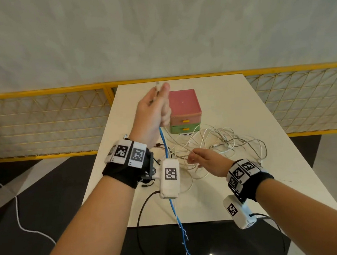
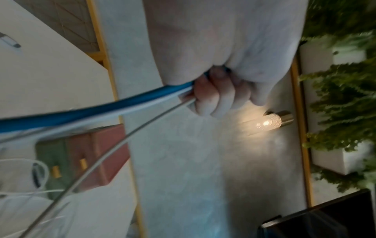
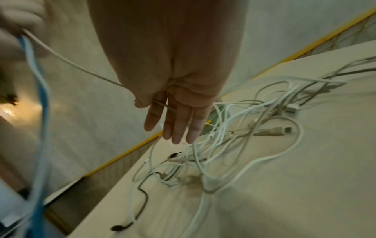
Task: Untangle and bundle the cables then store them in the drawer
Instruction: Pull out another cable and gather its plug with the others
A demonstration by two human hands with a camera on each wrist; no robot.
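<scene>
Untangling has barely begun: the left hand [image 1: 155, 110] grips a blue cable [image 1: 172, 204] and a thin white cable [image 3: 75, 63] raised before the drawer unit [image 1: 184, 113], whose drawers look closed; right hand [image 1: 208, 160] fingers [image 3: 179, 124] straight, the white cable across them, above the tangle [image 1: 222, 144] in front of the unit

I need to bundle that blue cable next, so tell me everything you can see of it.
The blue flat cable looks like flexible plastic ribbon with a paler white edge. The raised left hand grips its upper part in curled fingers, together with a thin grey-white cable. From the fist it hangs down past the near edge of the cream table, ending in frayed blue and white strands. Its upper end is hidden in the hand.
</scene>
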